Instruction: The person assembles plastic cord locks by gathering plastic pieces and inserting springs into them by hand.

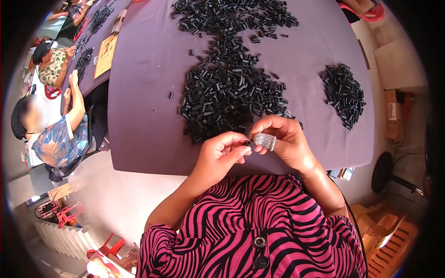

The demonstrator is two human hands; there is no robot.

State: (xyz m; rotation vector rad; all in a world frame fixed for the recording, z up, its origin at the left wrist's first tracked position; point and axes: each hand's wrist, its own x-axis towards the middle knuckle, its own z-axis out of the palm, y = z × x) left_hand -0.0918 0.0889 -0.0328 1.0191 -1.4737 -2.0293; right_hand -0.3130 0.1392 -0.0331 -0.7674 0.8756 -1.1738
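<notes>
My left hand (pixel 222 153) is closed, its thumb and fingers pinching a small black plastic piece (pixel 247 143) at the table's near edge. Close beside it, my right hand (pixel 289 146) is closed too, index finger curled towards the thumb. A grey textured wrap (pixel 264 142) shows at that thumb, apparently worn on it. Whatever lies between the right fingertips is too small to make out. Just beyond both hands spreads a large heap of short black tube-like pieces (pixel 222 92).
A smaller heap of black pieces (pixel 344 95) lies to the right on the grey-purple tablecloth (pixel 143 106). At the left, people (pixel 58 134) sit along another table with a yellow printed sheet (pixel 105 56). An orange plastic chair (pixel 391 245) stands at the lower right.
</notes>
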